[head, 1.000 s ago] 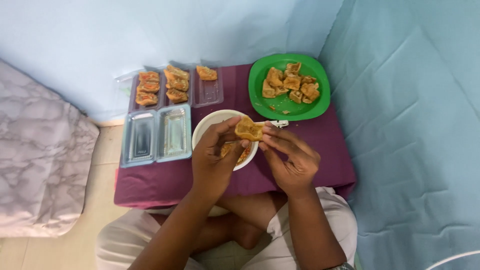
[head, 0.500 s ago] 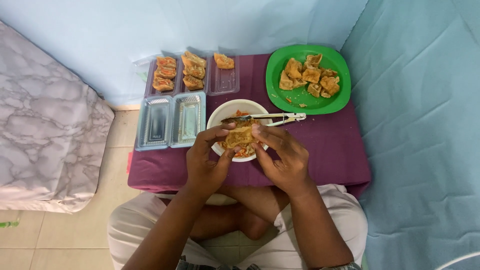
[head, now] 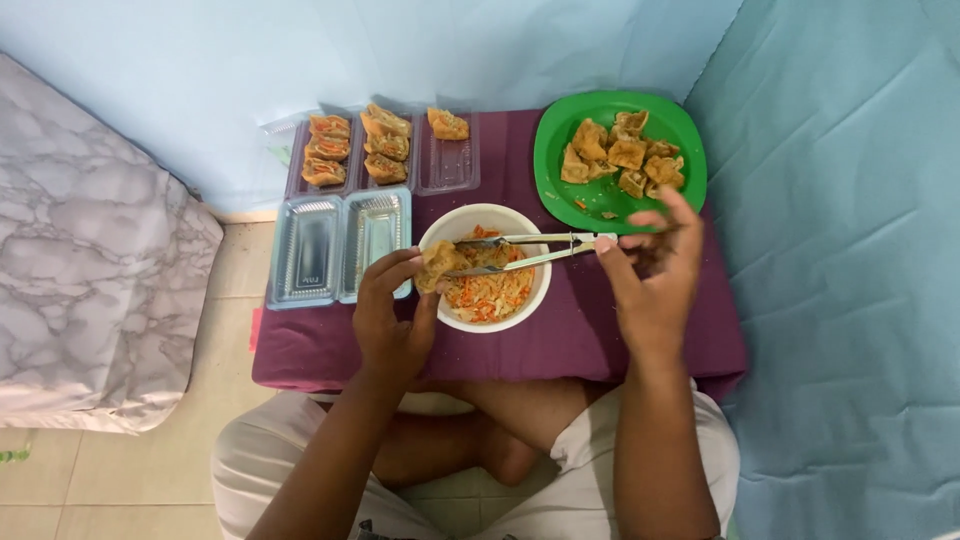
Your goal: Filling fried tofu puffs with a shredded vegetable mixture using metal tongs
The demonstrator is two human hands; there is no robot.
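My left hand holds a fried golden pastry piece at the left rim of a white bowl filled with shredded orange and pale vegetables. Metal tongs lie across the bowl, their handle end at the fingertips of my right hand, which hovers over the purple tablecloth with fingers spread. A green plate with several fried pieces sits behind the right hand.
Clear plastic trays at the back hold several filled pastries. Two transparent trays with nothing in them sit left of the bowl. A marble-patterned cushion lies to the left, light blue fabric to the right.
Both hands had been together on the pastry over the bowl. Now the right hand has moved right to the tongs' handle, and the left holds the pastry alone.
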